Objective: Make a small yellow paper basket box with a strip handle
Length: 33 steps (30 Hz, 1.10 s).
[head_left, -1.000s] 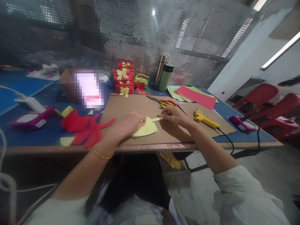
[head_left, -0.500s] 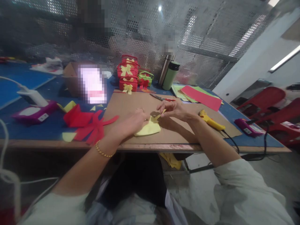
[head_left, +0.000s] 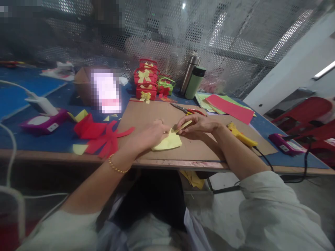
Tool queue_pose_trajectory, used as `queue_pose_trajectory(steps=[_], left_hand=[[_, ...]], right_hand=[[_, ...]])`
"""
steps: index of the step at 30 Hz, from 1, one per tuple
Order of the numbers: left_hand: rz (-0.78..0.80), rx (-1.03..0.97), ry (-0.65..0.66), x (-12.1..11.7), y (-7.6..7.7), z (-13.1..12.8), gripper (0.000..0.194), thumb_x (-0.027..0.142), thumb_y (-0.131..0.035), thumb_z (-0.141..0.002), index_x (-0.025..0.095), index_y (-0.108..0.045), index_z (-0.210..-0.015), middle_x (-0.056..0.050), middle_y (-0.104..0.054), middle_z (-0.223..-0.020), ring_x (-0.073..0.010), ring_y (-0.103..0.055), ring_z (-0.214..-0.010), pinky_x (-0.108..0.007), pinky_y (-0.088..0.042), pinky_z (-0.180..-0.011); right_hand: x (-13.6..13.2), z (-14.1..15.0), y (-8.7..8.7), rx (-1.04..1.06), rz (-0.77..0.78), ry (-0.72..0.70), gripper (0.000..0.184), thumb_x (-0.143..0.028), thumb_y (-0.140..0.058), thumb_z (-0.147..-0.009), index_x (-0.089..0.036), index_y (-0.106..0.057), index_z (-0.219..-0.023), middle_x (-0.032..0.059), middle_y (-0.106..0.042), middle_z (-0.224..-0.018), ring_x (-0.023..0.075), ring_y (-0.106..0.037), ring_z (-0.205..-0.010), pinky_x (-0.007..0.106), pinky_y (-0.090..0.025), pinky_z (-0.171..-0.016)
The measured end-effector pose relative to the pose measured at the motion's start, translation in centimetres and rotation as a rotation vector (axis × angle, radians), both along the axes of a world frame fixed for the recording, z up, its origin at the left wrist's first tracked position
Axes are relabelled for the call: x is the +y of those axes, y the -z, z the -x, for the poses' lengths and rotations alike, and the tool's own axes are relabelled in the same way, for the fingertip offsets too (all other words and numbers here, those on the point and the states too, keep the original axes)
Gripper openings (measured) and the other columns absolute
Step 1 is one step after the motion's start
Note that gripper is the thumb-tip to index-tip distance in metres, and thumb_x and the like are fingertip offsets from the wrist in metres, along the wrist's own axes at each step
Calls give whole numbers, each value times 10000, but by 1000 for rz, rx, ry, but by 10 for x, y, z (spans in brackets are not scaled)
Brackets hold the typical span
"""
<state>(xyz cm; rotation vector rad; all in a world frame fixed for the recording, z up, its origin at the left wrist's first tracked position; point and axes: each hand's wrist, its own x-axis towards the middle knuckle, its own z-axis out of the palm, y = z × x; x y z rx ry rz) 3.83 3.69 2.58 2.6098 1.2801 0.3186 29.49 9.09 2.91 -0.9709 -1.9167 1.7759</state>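
Note:
A pale yellow sheet piece (head_left: pixel 169 143), paper or felt, lies on the brown cardboard near the table's front edge. Over its left part, my left hand (head_left: pixel 153 134) is closed and presses it down; its fingertips are partly hidden. My right hand (head_left: pixel 197 124) pinches a narrow yellow strip (head_left: pixel 186 125) between thumb and fingers. The strip's lower end is at the top corner of the yellow piece; whether they touch I cannot tell. Red-handled scissors (head_left: pixel 187 109) lie behind my right hand. To its right rests a yellow glue gun (head_left: pixel 242 136) with a black cord.
Red cut pieces (head_left: pixel 104 139) lie left of the cardboard (head_left: pixel 146 111). Small red boxes with yellow bows (head_left: pixel 146 82), a green box (head_left: pixel 166 85) and a green bottle (head_left: pixel 195 83) stand behind. Purple power units (head_left: pixel 44 122) sit at both sides. Coloured sheets (head_left: pixel 230 108) lie at back right.
The yellow strip in my right hand now shows longer and slants up to the right. My left hand stays on the yellow piece. The whole view has shifted slightly.

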Motion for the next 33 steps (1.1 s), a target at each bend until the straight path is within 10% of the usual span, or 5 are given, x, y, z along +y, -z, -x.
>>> queue_pose_trajectory(steps=[16,33], left_hand=[[4,-26,6,4,7,2,296,272,-480,-1015,179,-754,-956,-85,-582,-989,-237,-603,-928,-352,-459,-828],[17,-35,6,2,5,3,306,295,-477,-1003,191,-758,-938,-82,-564,-956,-238,-583,-903,-347,-429,-801]], right_hand=[[2,16,10,-100,-220,96,387,-528,-828,-791,-159,-745,-874,-67,-560,-541,49,-412,-433,189,-308,-421],[-9,29,10,-391,-670,142,389,-552,-621,-856,-178,-686,-774,23,-639,-739,156,-531,-719,285,-388,-662]])
